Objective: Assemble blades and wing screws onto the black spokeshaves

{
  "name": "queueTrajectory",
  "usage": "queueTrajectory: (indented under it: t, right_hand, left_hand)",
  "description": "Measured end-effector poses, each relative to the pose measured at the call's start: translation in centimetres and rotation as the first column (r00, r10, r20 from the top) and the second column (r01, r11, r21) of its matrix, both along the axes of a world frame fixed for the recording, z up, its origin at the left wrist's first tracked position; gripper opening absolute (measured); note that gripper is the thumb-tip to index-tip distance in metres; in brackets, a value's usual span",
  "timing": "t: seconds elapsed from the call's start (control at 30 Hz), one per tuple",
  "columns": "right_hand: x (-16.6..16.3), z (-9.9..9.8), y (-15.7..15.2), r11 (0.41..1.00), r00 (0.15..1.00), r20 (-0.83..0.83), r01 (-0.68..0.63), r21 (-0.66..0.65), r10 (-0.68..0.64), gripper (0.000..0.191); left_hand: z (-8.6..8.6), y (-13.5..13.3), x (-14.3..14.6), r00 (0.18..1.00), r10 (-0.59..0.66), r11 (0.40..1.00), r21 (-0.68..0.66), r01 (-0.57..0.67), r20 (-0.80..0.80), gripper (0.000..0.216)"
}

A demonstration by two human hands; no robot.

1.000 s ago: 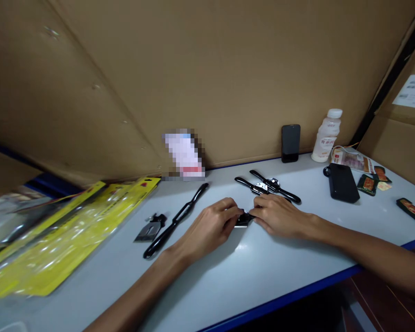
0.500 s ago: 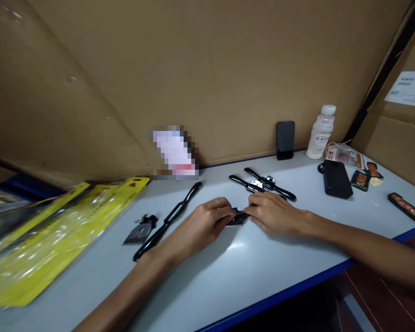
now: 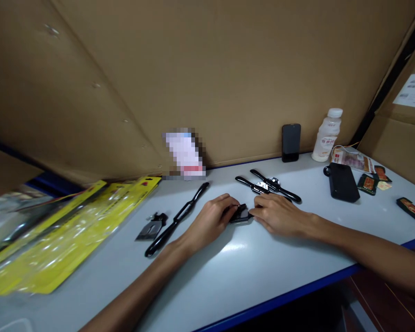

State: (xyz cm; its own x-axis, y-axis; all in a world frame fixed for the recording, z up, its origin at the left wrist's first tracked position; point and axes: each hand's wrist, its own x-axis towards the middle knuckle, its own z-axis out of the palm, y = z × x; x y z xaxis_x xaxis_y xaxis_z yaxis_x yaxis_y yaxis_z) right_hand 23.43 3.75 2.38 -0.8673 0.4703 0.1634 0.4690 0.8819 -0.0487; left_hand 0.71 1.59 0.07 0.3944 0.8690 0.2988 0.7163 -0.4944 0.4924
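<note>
My left hand (image 3: 212, 220) and my right hand (image 3: 277, 213) meet over a small black metal part (image 3: 240, 215) lying on the white table (image 3: 249, 267). Both hands pinch it with curled fingers, one from each side. Just behind my right hand lie two black spokeshave tools (image 3: 269, 185) side by side. A bare black spokeshave body (image 3: 175, 220) lies to the left of my left hand, with a loose blade and a small clamp (image 3: 151, 227) beside it.
Yellow blister packs (image 3: 72, 230) cover the table's left end. A black phone (image 3: 291, 142) and a white bottle (image 3: 326, 135) stand against the cardboard wall (image 3: 207, 69). A black pouch (image 3: 342, 182) and small snack packets (image 3: 370, 180) lie at the right.
Both hands stay on the small black part; the fingers have shifted slightly on it. The view swung a little left and back.
</note>
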Motion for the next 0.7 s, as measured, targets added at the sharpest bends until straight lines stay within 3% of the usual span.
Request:
queueTrajectory:
  t: [0.13,0.33,0.7]
  right_hand:
    - [0.0,0.2,-0.1,1.000,1.000,0.017,0.000,0.003,-0.001,0.023]
    - [0.1,0.2,-0.1,1.000,1.000,0.009,0.001,0.006,-0.001,0.023]
    - [0.1,0.0,-0.1,1.000,1.000,-0.014,0.006,-0.019,-0.006,0.021]
  left_hand:
    - [-0.1,0.1,-0.1,1.000,0.013,1.000,-0.008,-0.012,0.027,0.020]
    - [0.3,-0.4,0.2,0.997,-0.062,0.998,-0.030,0.063,0.047,0.025]
    - [2.5,-1.1,-0.4,0.982,-0.189,0.964,-0.192,0.186,0.004,0.022]
